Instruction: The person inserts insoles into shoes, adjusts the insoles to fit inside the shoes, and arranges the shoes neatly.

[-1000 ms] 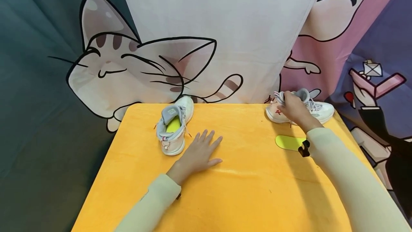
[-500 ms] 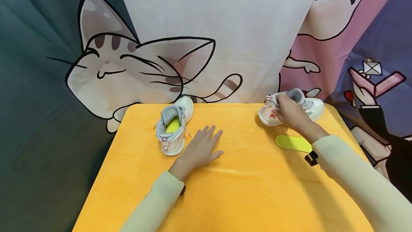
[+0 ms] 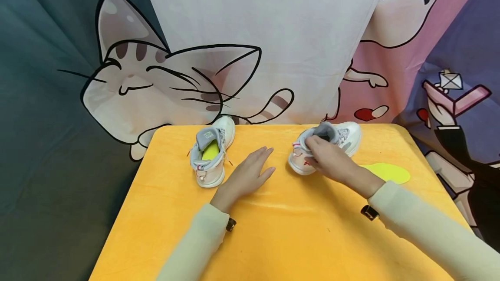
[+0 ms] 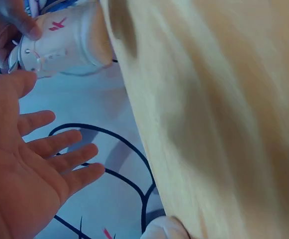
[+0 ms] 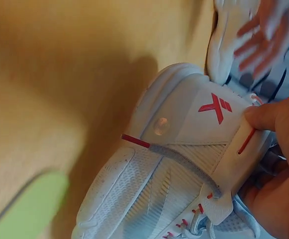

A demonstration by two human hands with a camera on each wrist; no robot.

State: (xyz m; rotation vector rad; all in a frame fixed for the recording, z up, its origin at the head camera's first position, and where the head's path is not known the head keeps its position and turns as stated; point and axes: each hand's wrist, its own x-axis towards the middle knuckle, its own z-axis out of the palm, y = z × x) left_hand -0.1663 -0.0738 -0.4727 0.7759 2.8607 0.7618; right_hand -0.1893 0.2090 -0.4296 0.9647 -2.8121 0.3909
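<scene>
My right hand (image 3: pixel 332 159) grips a white sneaker (image 3: pixel 349 138) by the side of its collar, thumb outside and fingers inside the opening. The right wrist view shows a red mark on this sneaker's heel (image 5: pixel 211 107) and a grey lace with a red tip. My left hand (image 3: pixel 246 177) has its fingers stretched out, holds nothing, and is between the two shoes. A second white sneaker (image 3: pixel 211 172) stands to its left, toe toward the back, with a yellow-green insole (image 3: pixel 211 151) inside. Another yellow-green insole (image 3: pixel 390 172) lies on the table, partly hidden by my right forearm.
The table (image 3: pixel 273 237) has a yellow-orange top. Behind its far edge hangs a printed cloth (image 3: pixel 250 21) with a cartoon cat. A dark small device (image 3: pixel 369 212) sits at my right cuff, another device (image 3: pixel 231 224) at the left one.
My right hand has brought the sneaker leftward and nearer from the table's far right corner. More of the loose insole now shows. My left hand has turned, moving slightly toward that sneaker.
</scene>
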